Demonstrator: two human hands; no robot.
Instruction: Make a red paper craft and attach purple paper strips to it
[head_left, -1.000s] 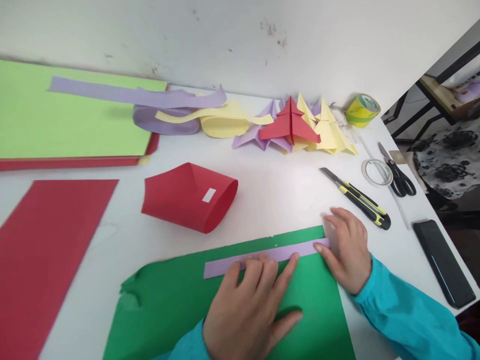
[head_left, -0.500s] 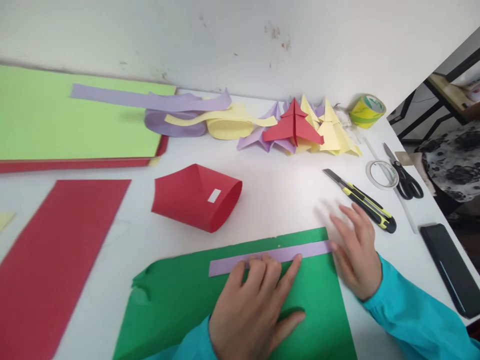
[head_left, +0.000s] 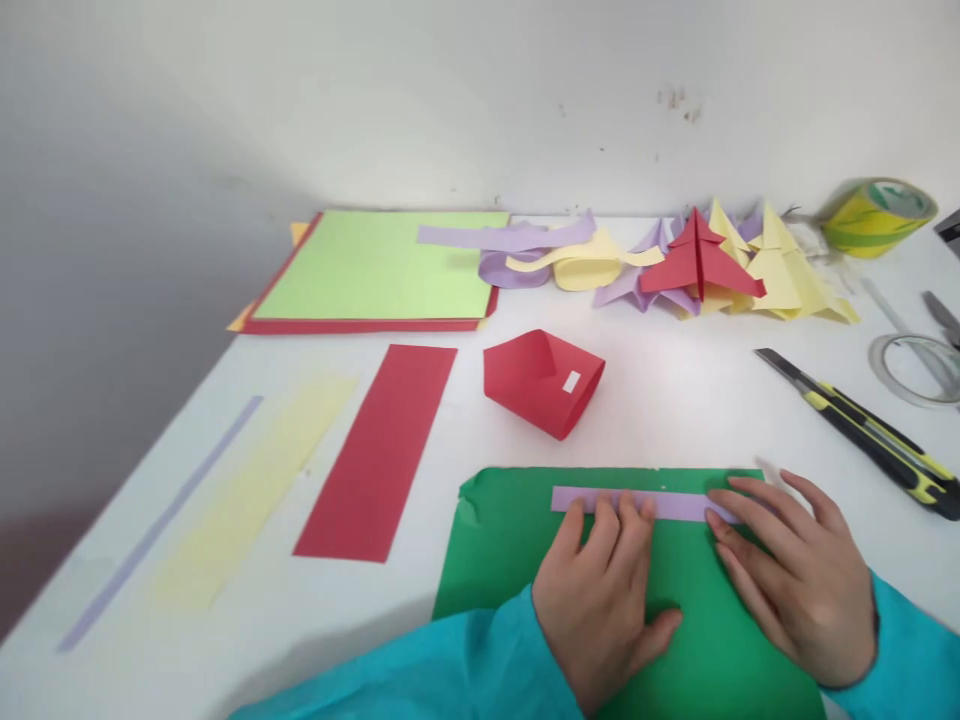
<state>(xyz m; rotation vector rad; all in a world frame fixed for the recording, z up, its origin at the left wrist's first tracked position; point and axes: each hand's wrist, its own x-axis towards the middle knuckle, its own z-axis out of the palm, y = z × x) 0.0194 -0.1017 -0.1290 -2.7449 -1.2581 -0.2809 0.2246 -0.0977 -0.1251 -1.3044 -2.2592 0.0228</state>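
Observation:
A green paper sheet [head_left: 510, 560] lies at the near edge of the white table [head_left: 675, 410]. A narrow purple paper strip [head_left: 660, 503] lies across its top. My left hand [head_left: 607, 600] rests flat on the green sheet, fingers stretched out, with the fingertips on the strip's middle. Over the strip's right end my right hand [head_left: 795, 580] lies flat with its fingers spread. Both sleeves are turquoise.
A red paper loop with a white tape patch [head_left: 544, 383] sits behind the green sheet. A red strip [head_left: 379, 450], a pale yellow strip [head_left: 251, 490] and a thin purple strip [head_left: 161, 525] lie left. A light green sheet stack [head_left: 375, 265], folded paper shapes [head_left: 705, 260], a utility knife [head_left: 862, 430] and tape rolls [head_left: 877, 215] are behind.
The view has swung left, showing more of the table's left side. My right hand moved from beside the strip's right end onto it. My left hand stays on the strip.

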